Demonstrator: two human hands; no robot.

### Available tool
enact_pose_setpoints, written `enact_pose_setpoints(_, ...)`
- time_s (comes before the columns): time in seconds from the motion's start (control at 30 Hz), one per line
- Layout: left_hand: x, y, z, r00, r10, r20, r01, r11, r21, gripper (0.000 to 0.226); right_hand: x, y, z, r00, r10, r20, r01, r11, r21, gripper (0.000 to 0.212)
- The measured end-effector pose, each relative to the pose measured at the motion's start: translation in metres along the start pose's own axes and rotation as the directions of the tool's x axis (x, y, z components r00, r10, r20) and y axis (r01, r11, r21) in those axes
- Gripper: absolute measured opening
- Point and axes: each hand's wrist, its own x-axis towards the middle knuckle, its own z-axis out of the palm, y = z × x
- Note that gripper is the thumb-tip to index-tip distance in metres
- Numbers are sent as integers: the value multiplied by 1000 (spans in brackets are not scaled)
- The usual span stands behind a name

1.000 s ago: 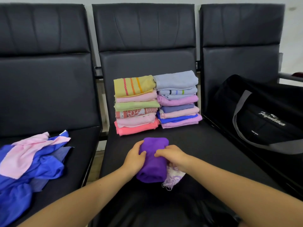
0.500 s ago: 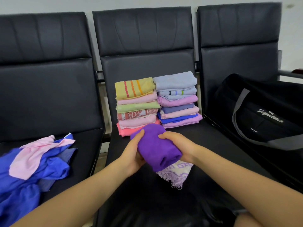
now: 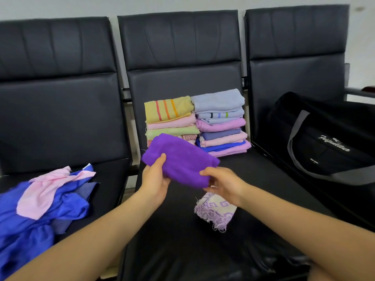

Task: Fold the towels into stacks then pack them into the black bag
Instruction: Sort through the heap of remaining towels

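Three black seats in a row

The padded black chairs [image 3: 178, 43] stand side by side against a pale wall [image 3: 60, 6].

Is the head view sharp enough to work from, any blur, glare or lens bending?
Head view: even, soft light; dull sheen on the black leather chair backs; wide-angle bending tilts the outer chairs; slight motion blur on the folded purple towel and the right hand.

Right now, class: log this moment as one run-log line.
stage: stacking | left hand: holds purple towel | right hand: holds it | black bag: unpacked
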Motion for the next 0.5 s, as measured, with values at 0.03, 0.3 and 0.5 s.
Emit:
enact_pose_setpoints(0.03,-1,0,-1,1000,5,22,-6,1000,19,32,1,-4,-6,998,-26,-49,28,998,48,14)
enact_pose_setpoints(0.3,-34,-45,-8,941,-305,145,168,795,583,23,6,-11,-63,915,-208,-345,27,885,-464,13)
enact_pose_setpoints(0.5,-46,-69,-17,906,-420,53,150,435,888,24,6,17,-81,982,3,-189,-155,583,-798,22)
